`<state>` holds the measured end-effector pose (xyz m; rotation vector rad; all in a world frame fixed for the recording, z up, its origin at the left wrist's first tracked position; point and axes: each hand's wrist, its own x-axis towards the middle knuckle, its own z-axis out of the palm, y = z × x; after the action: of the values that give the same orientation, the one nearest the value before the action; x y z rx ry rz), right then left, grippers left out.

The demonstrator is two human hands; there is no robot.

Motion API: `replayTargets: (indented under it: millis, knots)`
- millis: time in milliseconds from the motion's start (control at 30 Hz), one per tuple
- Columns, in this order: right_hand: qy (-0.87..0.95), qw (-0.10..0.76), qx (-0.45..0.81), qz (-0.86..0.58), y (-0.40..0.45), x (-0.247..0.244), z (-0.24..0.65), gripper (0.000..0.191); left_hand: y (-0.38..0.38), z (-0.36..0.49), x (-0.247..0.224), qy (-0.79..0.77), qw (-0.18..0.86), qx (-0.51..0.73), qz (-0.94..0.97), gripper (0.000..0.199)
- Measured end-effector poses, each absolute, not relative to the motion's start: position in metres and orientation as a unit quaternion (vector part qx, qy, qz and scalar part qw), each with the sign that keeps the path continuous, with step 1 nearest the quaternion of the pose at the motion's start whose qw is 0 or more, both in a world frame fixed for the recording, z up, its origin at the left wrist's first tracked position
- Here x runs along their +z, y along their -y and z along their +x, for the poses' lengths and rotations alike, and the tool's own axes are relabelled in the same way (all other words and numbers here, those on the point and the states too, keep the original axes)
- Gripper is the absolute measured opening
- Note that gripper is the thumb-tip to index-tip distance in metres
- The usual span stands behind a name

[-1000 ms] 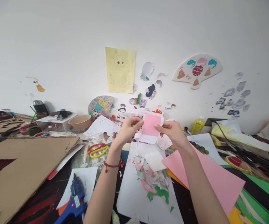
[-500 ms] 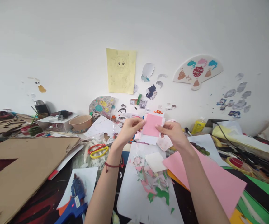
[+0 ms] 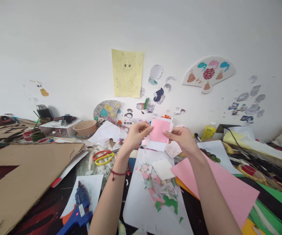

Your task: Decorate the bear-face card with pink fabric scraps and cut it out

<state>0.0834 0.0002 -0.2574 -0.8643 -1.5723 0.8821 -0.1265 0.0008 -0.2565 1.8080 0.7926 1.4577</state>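
A small pink paper rectangle (image 3: pixel 159 130) lies against a slightly larger white piece (image 3: pixel 156 145), both held up over the table. My left hand (image 3: pixel 139 134) pinches the left edge between thumb and fingers. On the opposite edge, my right hand (image 3: pixel 180 136) grips with its thumb across the pink face. Below them is a white sheet (image 3: pixel 137 195) strewn with pink, green and white paper scraps (image 3: pixel 162 189). A small white square (image 3: pixel 164 169) rests among the scraps. Under my right forearm lies a large pink sheet (image 3: pixel 225 187).
At left are a cut cardboard sheet (image 3: pixel 30 176) and a blue glue gun (image 3: pixel 78 218) on paper. Red and yellow scissors handles (image 3: pixel 104 157) sit nearer the middle. Behind stand a tan bowl (image 3: pixel 85 128) and a yellow bottle (image 3: pixel 209 131). Green sheets (image 3: pixel 268 209) lie at right.
Both hands keep their hold on the pink and white paper, almost still. The whole view has shifted very slightly.
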Motion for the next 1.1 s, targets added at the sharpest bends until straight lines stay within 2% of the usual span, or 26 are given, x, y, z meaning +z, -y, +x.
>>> replayTargets:
  millis: [367, 600, 1100]
  knots:
    - [0.661, 0.543, 0.364, -0.369, 0.0053, -0.2522, 0.0787, 0.045, -0.0036, -0.1254, -0.2593, -0.318, 0.292, 0.559, 0.708, 0.035]
    - [0.664, 0.549, 0.362, -0.357, 0.0055, -0.2535, 0.0792, 0.039, -0.0034, -0.1220, -0.2595, -0.319, 0.277, 0.555, 0.717, 0.037]
    - [0.671, 0.547, 0.368, -0.338, 0.0053, -0.2543, 0.0792, 0.036, -0.0003, -0.1197, -0.2583, -0.333, 0.293, 0.546, 0.711, 0.037]
